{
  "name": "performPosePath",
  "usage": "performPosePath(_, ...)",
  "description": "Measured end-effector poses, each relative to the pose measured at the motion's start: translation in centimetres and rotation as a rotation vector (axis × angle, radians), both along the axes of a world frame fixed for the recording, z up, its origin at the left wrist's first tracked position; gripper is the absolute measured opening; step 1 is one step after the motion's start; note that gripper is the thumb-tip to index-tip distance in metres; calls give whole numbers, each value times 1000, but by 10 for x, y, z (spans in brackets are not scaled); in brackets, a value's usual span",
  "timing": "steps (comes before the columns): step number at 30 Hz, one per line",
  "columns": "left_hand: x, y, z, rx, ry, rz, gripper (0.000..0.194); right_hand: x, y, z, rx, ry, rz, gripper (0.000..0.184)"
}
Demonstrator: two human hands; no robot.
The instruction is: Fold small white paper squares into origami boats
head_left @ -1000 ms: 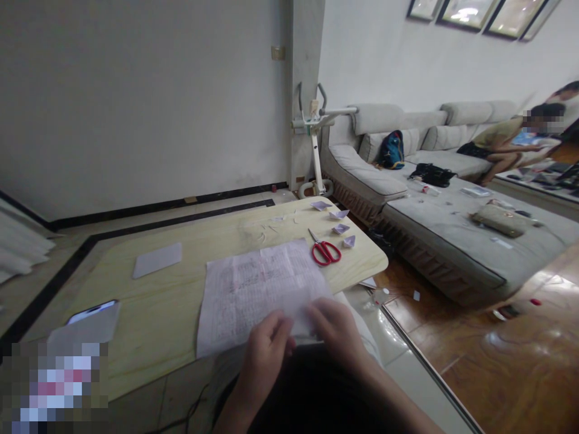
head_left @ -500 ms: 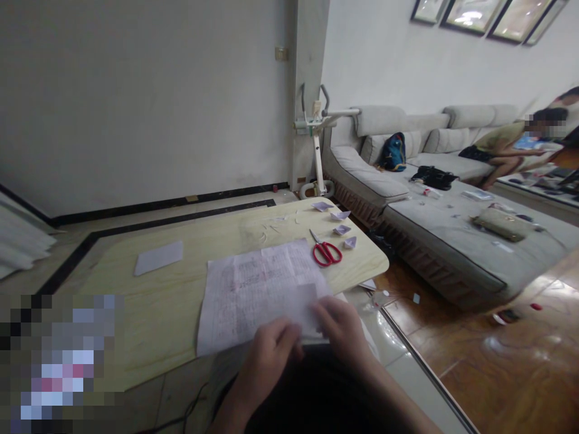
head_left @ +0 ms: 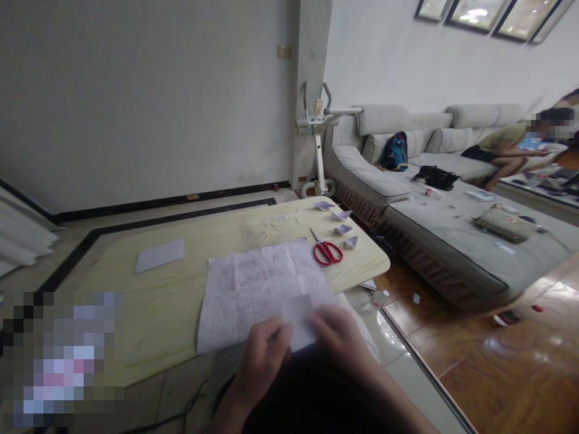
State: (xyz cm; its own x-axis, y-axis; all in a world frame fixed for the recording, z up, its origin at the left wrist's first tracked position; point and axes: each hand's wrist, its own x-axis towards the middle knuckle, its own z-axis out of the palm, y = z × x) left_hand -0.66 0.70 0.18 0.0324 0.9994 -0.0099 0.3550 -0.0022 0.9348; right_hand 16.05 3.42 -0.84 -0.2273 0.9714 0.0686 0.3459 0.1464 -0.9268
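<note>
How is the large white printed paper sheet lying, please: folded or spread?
Spread: the large printed sheet lies open on the pale yellow table, its print and creases showing.

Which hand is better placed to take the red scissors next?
Probably the right hand: it is nearer to the red scissors, which lie by the right edge of the printed sheet. Both hands hold the small paper; the left hand could keep it.
</note>
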Motion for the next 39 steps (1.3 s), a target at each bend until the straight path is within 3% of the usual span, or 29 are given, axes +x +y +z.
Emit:
performPosePath(7, -5, -10, -23, 158, 39, 188, 25, 3, 0, 2, -47, 79, 140, 38)
performPosePath(13, -6, -13, -31, 316, 31, 320, 21, 2, -3, 5, -102, 83, 208, 39)
performPosePath(17, -5, -9, -35, 287, 66, 292, 31, 1, -3, 5, -107, 63, 200, 37)
performPosePath(22, -10, -10, -53, 280, 7, 389, 17, 0, -5, 0, -130, 80, 188, 36)
performPosePath(25, -12, -10, -59, 210, -32, 370, 16, -1, -7, -1, -139, 123, 169, 33)
performPosePath(28, -8, -8, -53, 189, -46, 361, 17, -2, -8, -4, -145, 180, 117, 31)
performPosePath(33, 2, -4, -28, 129, -106, 227, 22, -5, -3, -12, -168, 259, -24, 32)
performPosePath(39, 7, 0, -17, 15, -291, 181, 22, -7, -3, -8, -177, 376, 23, 18)
